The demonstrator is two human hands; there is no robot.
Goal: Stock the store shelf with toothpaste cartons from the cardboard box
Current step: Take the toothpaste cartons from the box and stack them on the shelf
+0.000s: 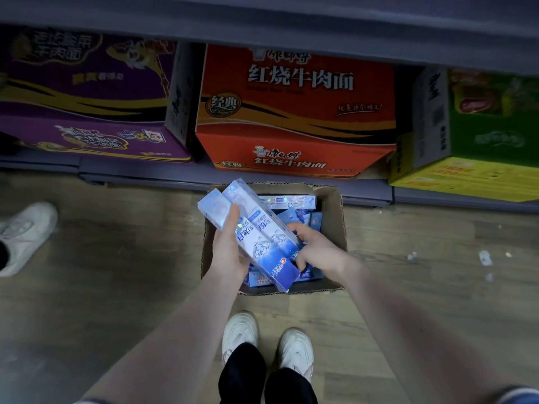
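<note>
Our left grip (230, 246) clasped two cartons (262, 228) above the box (335, 217); our right grip (318, 249) pinched their lower end. Noodle cases (294, 112) filled the shelf (145, 173) behind.

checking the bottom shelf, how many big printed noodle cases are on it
3: purple printed cardboard case at left, red-orange printed cardboard case in the middle, green-and-yellow printed cardboard case at right; more may sit beyond the frame.

Glossy, iridescent blue-white toothpaste cartons (264, 228) over a matt brown corrugated cardboard box (335, 217), wood-grain plank floor (116, 272) around the box, printed glossy noodle cases (294, 112) on matt grey metal-looking shelf (145, 170) behind it.
</note>
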